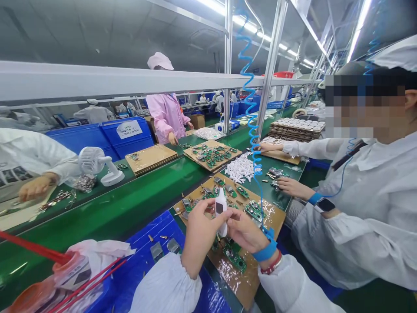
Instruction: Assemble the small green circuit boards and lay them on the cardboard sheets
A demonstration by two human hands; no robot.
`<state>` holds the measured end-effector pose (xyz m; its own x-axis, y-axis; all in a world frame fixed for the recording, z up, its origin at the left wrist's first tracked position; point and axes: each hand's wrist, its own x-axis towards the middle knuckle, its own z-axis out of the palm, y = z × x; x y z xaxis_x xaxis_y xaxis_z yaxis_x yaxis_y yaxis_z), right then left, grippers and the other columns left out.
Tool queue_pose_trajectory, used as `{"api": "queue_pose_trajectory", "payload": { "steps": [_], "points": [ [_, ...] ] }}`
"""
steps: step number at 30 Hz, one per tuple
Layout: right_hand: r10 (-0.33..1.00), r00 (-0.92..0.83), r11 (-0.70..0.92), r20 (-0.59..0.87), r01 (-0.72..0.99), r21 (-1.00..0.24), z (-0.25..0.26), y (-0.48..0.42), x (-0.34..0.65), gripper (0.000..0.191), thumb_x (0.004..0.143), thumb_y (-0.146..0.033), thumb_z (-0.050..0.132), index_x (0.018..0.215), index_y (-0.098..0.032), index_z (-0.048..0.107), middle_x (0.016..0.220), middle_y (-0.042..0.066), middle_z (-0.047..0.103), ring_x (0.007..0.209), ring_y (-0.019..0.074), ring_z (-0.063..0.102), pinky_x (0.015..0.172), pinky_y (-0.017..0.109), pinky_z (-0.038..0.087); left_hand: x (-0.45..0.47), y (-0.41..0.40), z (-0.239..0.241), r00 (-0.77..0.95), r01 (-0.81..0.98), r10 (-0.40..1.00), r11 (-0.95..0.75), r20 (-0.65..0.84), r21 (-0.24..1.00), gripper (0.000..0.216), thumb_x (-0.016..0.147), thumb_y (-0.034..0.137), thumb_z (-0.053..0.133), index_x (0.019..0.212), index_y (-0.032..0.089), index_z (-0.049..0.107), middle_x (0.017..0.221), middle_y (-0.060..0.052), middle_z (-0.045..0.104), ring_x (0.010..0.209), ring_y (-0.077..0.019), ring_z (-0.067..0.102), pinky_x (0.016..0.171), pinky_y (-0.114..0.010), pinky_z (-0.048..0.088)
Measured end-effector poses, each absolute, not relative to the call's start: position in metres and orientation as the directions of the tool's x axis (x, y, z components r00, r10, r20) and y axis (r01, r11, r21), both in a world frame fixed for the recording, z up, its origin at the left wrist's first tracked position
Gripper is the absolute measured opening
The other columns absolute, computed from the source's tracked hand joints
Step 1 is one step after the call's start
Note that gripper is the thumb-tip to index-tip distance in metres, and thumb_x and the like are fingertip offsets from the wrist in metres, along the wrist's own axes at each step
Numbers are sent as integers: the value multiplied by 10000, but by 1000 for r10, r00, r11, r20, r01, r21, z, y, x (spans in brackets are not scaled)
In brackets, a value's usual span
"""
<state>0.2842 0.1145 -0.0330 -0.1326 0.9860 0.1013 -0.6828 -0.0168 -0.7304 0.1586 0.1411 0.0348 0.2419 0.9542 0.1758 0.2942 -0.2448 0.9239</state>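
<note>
Both my hands hold a small white plastic housing upright over a brown board. My left hand curls round its left side. My right hand pinches its lower right side and wears a blue wrist strap on a coiled blue cord. Green circuit boards and small metal parts lie on the board beneath my hands.
A green conveyor belt runs past on the left, with a blue tray before it. A co-worker in white sits at my right, one hand by loose parts. White plastic pieces are piled behind. Other workers stand across the belt beside a small fan.
</note>
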Motion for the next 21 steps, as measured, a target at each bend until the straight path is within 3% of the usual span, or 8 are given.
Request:
{"api": "queue_pose_trajectory", "payload": {
  "steps": [8, 13, 16, 21],
  "points": [
    [985, -115, 0, 128, -742, -670, -33, 117, 293, 391, 639, -312, 821, 983, -186, 685, 870, 25, 689, 739, 111, 626, 665, 205, 502, 162, 136, 43, 321, 332, 925, -311, 203, 891, 389, 711, 310, 706, 1066, 165, 636, 1051, -79, 652, 940, -230, 578, 832, -363, 431],
    [988, -31, 77, 150, -748, -660, -26, 128, 327, 363, 620, -300, 832, 935, -204, 677, 863, 12, 709, 773, 134, 656, 759, 253, 525, 155, 138, 39, 342, 367, 922, -311, 184, 877, 423, 745, 397, 666, 1103, 181, 611, 1127, -86, 625, 1009, -249, 555, 872, -390, 416],
    [989, 15, 108, 144, -739, -665, -20, 133, 354, 362, 589, -384, 838, 863, -210, 677, 823, -6, 710, 762, 125, 660, 772, 250, 534, 146, 140, 33, 343, 376, 927, -281, 149, 883, 458, 763, 489, 618, 1108, 189, 601, 1124, -95, 622, 1033, -261, 550, 892, -409, 413],
    [990, 70, 135, 120, -685, -716, -15, 130, 383, 541, 507, -580, 806, 837, -173, 671, 714, -4, 660, 706, 101, 629, 763, 211, 532, 128, 140, 22, 365, 393, 931, -183, 30, 901, 500, 765, 590, 559, 1088, 212, 614, 1154, -97, 616, 1064, -286, 551, 908, -432, 427]
  ]
}}
